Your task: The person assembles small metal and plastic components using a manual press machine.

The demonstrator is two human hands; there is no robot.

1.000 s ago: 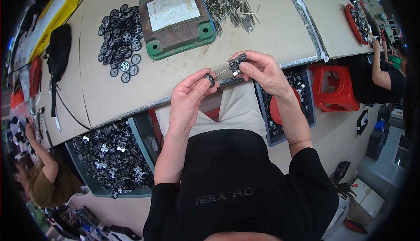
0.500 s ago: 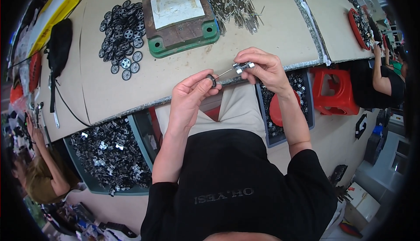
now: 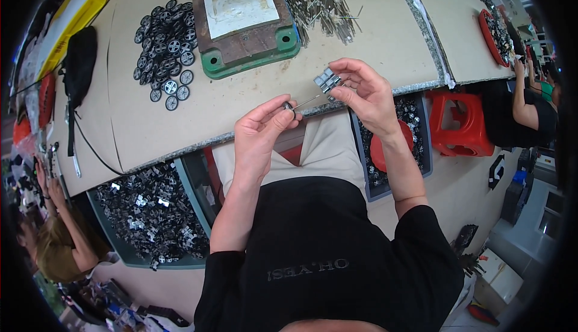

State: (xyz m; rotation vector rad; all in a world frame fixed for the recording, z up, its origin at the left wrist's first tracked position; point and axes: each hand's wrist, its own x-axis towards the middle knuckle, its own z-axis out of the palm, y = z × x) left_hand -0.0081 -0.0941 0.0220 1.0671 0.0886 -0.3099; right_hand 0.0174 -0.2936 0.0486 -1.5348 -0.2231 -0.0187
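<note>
Between the thumb and fingers of my left hand (image 3: 257, 130) is a small black wheel (image 3: 289, 107), seen nearly edge-on. A thin metal rod (image 3: 309, 101) runs from the wheel toward the right hand. My right hand (image 3: 370, 100) pinches a small silver-and-black blocky part (image 3: 327, 80), its shiny silver side turned up. The rod's far end meets the lower edge of this part; whether it sits inside cannot be made out. Both hands are above the table's near edge.
Beyond my hands stands a green metal machine base (image 3: 247, 55). Piles of black spoked wheels (image 3: 171, 46) and metal rods (image 3: 325, 7) flank it. Bins of small parts (image 3: 150, 211) (image 3: 373, 178) sit below the edge, beside a red stool (image 3: 459, 124). Other people work at both sides.
My right hand has turned the silver-and-black part so that its broad silver face shows, and raised it slightly. My left hand, with the wheel, has barely moved.
</note>
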